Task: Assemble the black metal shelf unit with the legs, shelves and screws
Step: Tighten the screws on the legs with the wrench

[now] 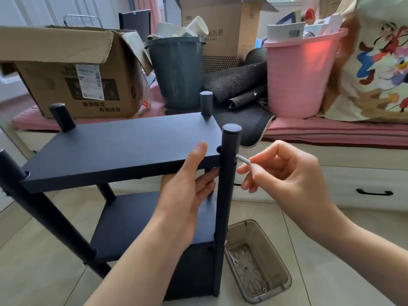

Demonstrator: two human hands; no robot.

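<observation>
The left hand (pixel 189 184) grips the front edge of the top shelf (pixel 123 149), thumb on its upper face and the other fingers curled beneath — I take it this keeps the shelf's corner level against the near right leg (pixel 225 195) while the fastening goes in. Just past those fingertips, on the far side of the leg, the right hand (pixel 284 173) pinches a small silver hex key (pixel 242 160) between thumb and forefinger, its short end touching the leg at shelf height, presumably seated in a screw I cannot make out. A lower shelf (pixel 154 226) already sits on the legs. Below the right wrist, a clear plastic tray (pixel 284 277) on the floor holds a small wrench and a few loose bits of hardware.
</observation>
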